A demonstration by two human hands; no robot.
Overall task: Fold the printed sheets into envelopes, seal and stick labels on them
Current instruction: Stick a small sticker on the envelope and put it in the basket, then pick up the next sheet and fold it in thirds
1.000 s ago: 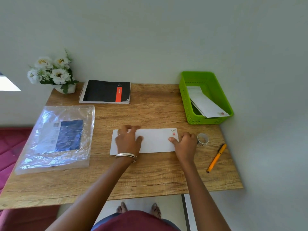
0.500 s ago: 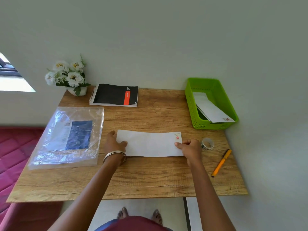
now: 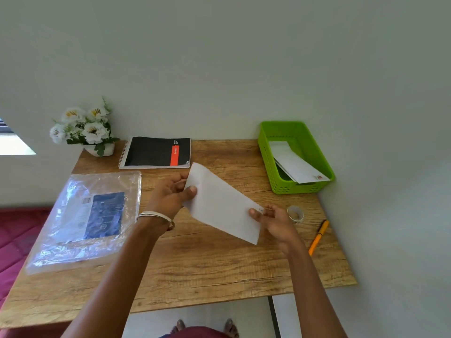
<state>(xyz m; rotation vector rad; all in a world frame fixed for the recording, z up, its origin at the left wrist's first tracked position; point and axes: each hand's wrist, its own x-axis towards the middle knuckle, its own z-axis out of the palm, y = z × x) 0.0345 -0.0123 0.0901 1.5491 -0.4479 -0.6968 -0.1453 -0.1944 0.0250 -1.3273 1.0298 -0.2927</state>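
Long white paper envelope held tilted above wooden bench, left of green plastic basket; left hand grip pinches its far end; right hand grip pinches near end; tape roll below basket.

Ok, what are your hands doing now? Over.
Left hand and right hand each pinch an end of the envelope, held tilted above the table. Basket already holds envelopes. Nothing in the way.
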